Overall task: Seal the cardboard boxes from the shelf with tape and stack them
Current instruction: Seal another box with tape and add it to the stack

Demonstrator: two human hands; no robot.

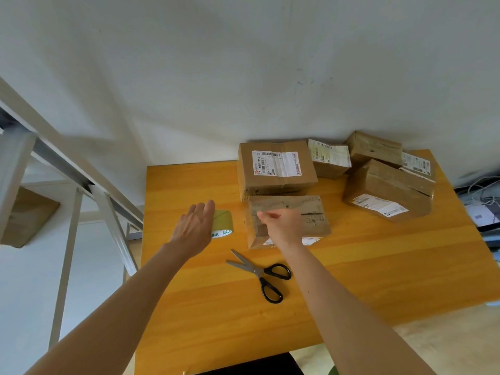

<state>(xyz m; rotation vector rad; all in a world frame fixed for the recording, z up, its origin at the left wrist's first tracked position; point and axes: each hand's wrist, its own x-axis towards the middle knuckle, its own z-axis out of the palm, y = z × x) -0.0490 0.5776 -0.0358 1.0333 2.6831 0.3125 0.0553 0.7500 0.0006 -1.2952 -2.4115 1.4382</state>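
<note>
2 hands reach over the bench (351, 266) in the head view. The left hand (193, 228), grip spread flat and empty, hovers at the tape roll (223, 226), likely to lift it. The right hand (282, 227), grip loosely curled with nothing visibly in it, sits over the nearest cardboard box (311, 212), probably to steady it for sealing. Scissors (261, 272) lie ready in front, and other boxes (270, 180) wait behind.

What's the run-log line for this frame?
left hand: open, at tape roll | right hand: fingers curled, over near box | scissors: on table, untouched
</note>
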